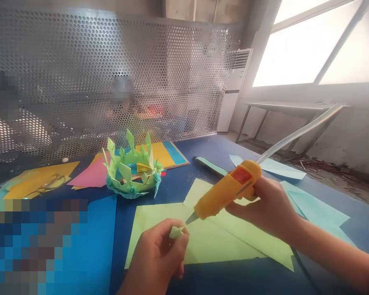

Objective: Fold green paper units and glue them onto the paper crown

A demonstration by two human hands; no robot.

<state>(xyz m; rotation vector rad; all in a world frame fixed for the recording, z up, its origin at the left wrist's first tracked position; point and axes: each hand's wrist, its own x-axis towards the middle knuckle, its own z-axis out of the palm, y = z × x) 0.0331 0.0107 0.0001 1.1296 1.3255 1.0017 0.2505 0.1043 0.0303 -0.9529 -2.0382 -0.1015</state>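
Observation:
Between the thumb and fingers of my left hand (161,252) is a small folded piece of light green paper (176,232). My right hand (269,203) grips a yellow glue gun (224,192) with a clear glue stick (298,131) jutting from its back end. The gun's nozzle (191,218) points down and left, close to the folded paper; whether they touch I cannot tell. Light green paper sheets (153,217) lie beneath both hands. Farther back stands a crown of folded green and teal paper (133,186) with upright pointed pieces.
Blue paper (95,246) covers the left front. Yellow sheets (43,180) and pink paper (87,174) lie behind it. At right are pale blue sheets (316,205), and a dark-edged strip (210,164) lies beyond the gun. A perforated metal screen (80,82) borders the table's far side, with people blurred behind it.

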